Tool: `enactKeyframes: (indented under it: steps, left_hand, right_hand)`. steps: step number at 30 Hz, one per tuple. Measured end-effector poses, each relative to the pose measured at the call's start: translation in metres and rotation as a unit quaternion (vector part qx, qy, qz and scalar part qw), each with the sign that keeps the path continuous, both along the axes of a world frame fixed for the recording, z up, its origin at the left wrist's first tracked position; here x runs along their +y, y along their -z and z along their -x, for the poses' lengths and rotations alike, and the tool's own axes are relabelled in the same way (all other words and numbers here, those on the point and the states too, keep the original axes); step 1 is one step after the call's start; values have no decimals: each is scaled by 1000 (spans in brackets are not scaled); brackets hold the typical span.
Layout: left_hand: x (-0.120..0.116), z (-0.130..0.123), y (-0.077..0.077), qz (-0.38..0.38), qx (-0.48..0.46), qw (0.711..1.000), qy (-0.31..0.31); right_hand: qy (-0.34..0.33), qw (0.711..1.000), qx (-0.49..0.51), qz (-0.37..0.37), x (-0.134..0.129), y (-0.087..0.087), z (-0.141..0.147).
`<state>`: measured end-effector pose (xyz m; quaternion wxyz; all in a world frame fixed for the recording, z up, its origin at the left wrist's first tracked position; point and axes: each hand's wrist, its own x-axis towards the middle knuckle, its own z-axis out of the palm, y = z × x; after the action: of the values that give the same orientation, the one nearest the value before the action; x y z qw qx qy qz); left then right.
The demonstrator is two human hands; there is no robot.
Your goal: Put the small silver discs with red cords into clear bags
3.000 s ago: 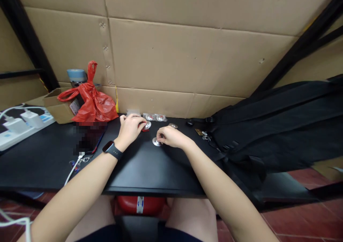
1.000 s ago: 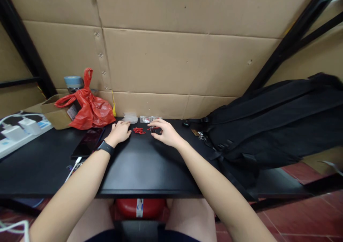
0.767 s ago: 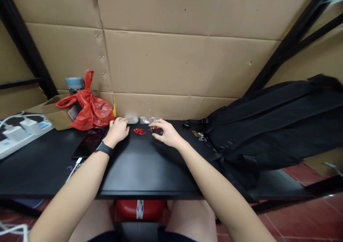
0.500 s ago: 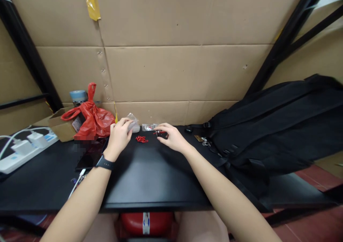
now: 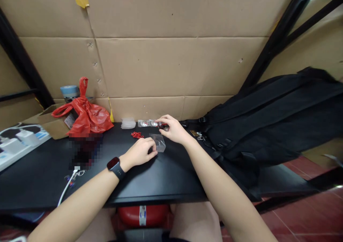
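Note:
My left hand (image 5: pixel 140 151), with a dark watch on its wrist, pinches the edge of a small clear plastic bag (image 5: pixel 159 143) just above the black table. Up and to the right of it, my right hand (image 5: pixel 173 130) grips a small round dark-and-red item (image 5: pixel 163 126) between thumb and fingers; its exact kind is too small to make out. A little heap of red cords (image 5: pixel 137 134) lies beyond my left hand. Behind, along the cardboard wall, are a stack of clear bags (image 5: pixel 128 123) and flat clear packets with round pieces inside (image 5: pixel 144 123).
A red plastic bag (image 5: pixel 89 117) and a cardboard box (image 5: pixel 55 122) stand at the left, near a white power strip (image 5: pixel 16 148). A large black backpack (image 5: pixel 276 117) fills the right side. Small keys or metal rings (image 5: pixel 200 136) lie by it.
My left hand has moved from the stack at the back toward the right and nearer me, bringing one clear bag along. My right hand still holds the small round item. The view has shifted slightly.

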<state>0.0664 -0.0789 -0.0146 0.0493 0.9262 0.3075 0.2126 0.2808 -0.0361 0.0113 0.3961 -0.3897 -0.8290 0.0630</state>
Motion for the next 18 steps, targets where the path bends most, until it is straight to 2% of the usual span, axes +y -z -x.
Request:
enactKeyframes:
  steps: [4,7,9,13,18]
  left_hand:
    - [3,1,2,48,14,998,28]
    - [2,2,4,56,42,997,36]
    - [1,3,6,41,65,997,20]
    - [-2,3,11,13,115,992,-52]
    - [-3,3,10,3,126,990,-68]
  right_hand:
    - [12,1000,-19,8,-7,-11,-11]
    - [14,997,-64,36,-14,-20,-19]
    - [-4,992,-107,72,-20,-24,-21]
    - [-26,970,-183,158,-31,-29,-16]
    - [32,933,-277,229,-37,-25,-7]
